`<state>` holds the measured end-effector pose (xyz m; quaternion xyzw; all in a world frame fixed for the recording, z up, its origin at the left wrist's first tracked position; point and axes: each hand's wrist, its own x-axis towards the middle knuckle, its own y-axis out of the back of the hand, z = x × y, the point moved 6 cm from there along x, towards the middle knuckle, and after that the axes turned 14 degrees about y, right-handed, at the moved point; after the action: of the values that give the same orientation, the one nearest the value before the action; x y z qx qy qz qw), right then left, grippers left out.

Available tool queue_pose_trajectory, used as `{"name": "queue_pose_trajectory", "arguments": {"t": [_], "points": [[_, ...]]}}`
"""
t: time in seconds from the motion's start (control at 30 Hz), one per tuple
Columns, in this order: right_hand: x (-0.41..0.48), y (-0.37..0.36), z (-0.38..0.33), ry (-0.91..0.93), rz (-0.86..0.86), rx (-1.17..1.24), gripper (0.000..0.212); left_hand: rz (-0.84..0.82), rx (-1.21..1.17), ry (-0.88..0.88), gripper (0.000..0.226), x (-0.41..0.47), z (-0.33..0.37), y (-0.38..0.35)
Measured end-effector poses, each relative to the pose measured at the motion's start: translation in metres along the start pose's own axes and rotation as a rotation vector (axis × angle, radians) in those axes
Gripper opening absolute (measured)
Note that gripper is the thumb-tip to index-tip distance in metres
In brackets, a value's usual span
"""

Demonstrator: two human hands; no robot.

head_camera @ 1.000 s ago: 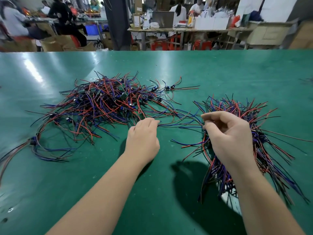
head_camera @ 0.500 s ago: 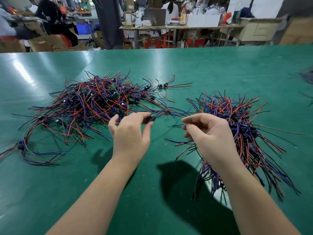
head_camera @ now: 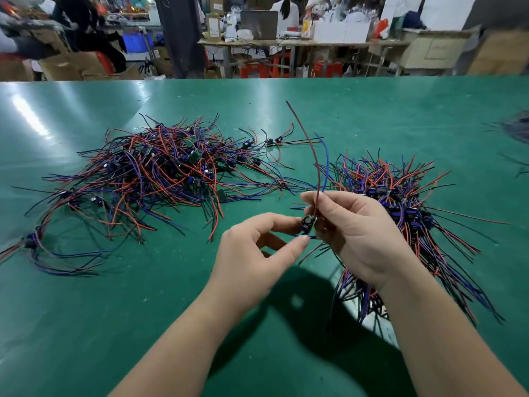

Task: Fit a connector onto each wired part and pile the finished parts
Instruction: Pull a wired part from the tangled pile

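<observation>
A small wired part (head_camera: 308, 223), a tiny board with a dark round component, is held above the green table (head_camera: 372, 110) between both hands. My right hand (head_camera: 355, 233) pinches it from the right, and its red and blue wires rise past the fingers. My left hand (head_camera: 257, 253) pinches the part's lower left end between thumb and forefinger. A loose heap of wired parts (head_camera: 160, 173) lies at the left. A denser pile of wired parts (head_camera: 400, 196) lies at the right, partly behind my right hand.
A small knot of wires (head_camera: 34, 242) sits near the table's left edge. More wires (head_camera: 518, 130) show at the far right edge. Beyond the table's far edge are benches, boxes, stools and seated people.
My left hand has lifted a wired part out of the left heap and brought it to the middle. My right hand has left the right pile and taken hold of the part too.
</observation>
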<state>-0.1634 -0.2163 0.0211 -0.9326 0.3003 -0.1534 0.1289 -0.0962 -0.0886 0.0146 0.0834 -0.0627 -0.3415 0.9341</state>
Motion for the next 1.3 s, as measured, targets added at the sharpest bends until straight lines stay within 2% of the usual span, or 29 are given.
{"name": "queue_pose_trajectory", "arguments": {"t": [0.07, 0.13, 0.2, 0.27, 0.37, 0.5, 0.63, 0.77, 0.87, 0.97, 1.03, 1.2, 1.3], "points": [[0.0, 0.0, 0.001, -0.015, -0.01, 0.003, 0.016, -0.106, -0.197, 0.186, 0.007, 0.001, -0.007, -0.005], [-0.001, -0.003, 0.002, -0.033, -0.042, 0.018, 0.016, -0.189, -0.345, 0.355, 0.012, 0.0, -0.012, -0.009], [-0.002, -0.006, 0.003, -0.047, -0.085, 0.004, 0.017, -0.248, -0.4, 0.463, 0.023, -0.002, -0.015, -0.011], [-0.003, -0.008, 0.004, -0.059, -0.108, -0.007, 0.026, -0.27, -0.437, 0.507, 0.021, -0.002, -0.016, -0.011], [-0.004, -0.01, 0.006, -0.065, -0.117, 0.022, 0.037, -0.251, -0.49, 0.514, 0.019, 0.0, -0.017, -0.008], [-0.004, -0.013, 0.008, -0.046, -0.126, -0.007, 0.011, -0.256, -0.476, 0.492, 0.026, -0.001, -0.016, -0.009], [-0.003, -0.009, 0.011, -0.047, -0.114, -0.09, 0.006, -0.217, -0.464, 0.485, 0.037, -0.002, -0.018, -0.008], [-0.002, -0.005, 0.01, -0.065, -0.134, -0.073, 0.005, -0.242, -0.445, 0.415, 0.026, -0.003, -0.012, -0.007], [-0.004, -0.005, 0.008, -0.112, -0.199, -0.016, 0.019, -0.313, -0.406, 0.389, 0.017, -0.005, -0.008, -0.009], [-0.006, -0.006, 0.005, -0.111, -0.219, -0.012, 0.008, -0.392, -0.366, 0.406, 0.017, -0.005, -0.008, -0.013], [-0.003, -0.001, -0.001, -0.075, -0.137, 0.005, 0.007, -0.44, -0.283, 0.391, 0.025, -0.007, -0.009, -0.013], [0.008, 0.038, -0.021, 0.015, 0.254, 0.151, 0.015, -0.686, -0.009, 0.415, 0.018, -0.024, -0.015, -0.025], [0.01, 0.05, -0.023, 0.078, 0.357, 0.188, 0.01, -0.74, 0.041, 0.408, 0.016, -0.028, -0.017, -0.032]]}}
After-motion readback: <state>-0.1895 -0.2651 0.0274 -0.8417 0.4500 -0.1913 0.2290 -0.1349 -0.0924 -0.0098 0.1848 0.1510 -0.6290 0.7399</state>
